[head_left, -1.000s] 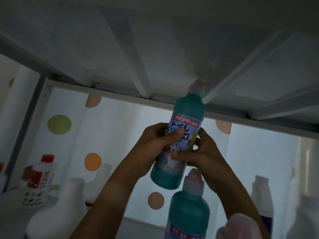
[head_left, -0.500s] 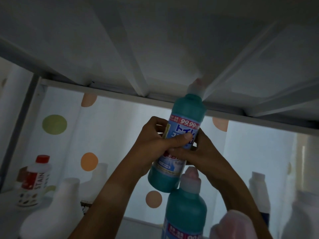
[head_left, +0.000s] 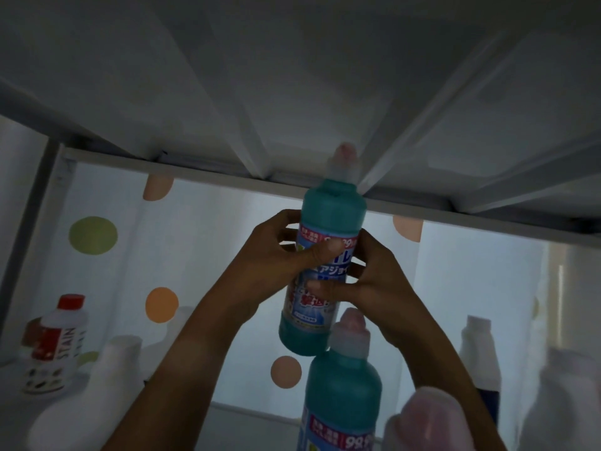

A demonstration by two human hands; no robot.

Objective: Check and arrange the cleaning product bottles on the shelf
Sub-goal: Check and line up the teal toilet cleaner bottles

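Note:
A teal cleaner bottle point(head_left: 331, 216) with a pale pink cap and a Japanese label is held up inside the shelf, its cap close under the shelf board above. My left hand point(head_left: 276, 252) grips its label from the left, thumb across the front. My right hand point(head_left: 374, 275) grips it from the right, fingers curled onto the label. A second identical teal bottle point(head_left: 341, 385) stands upright right below and in front. A third bottle's pink cap point(head_left: 432, 421) shows blurred at the bottom right.
White bottles point(head_left: 97, 385) stand at the lower left, with a red-capped stain remover bottle point(head_left: 55, 343) behind them. More white bottles point(head_left: 478, 349) stand on the right. The shelf board above point(head_left: 292, 92) hangs low. A dotted curtain point(head_left: 195, 255) forms the back.
Both hands turned the held teal bottle more upright and slid higher on its label. The view shifted slightly.

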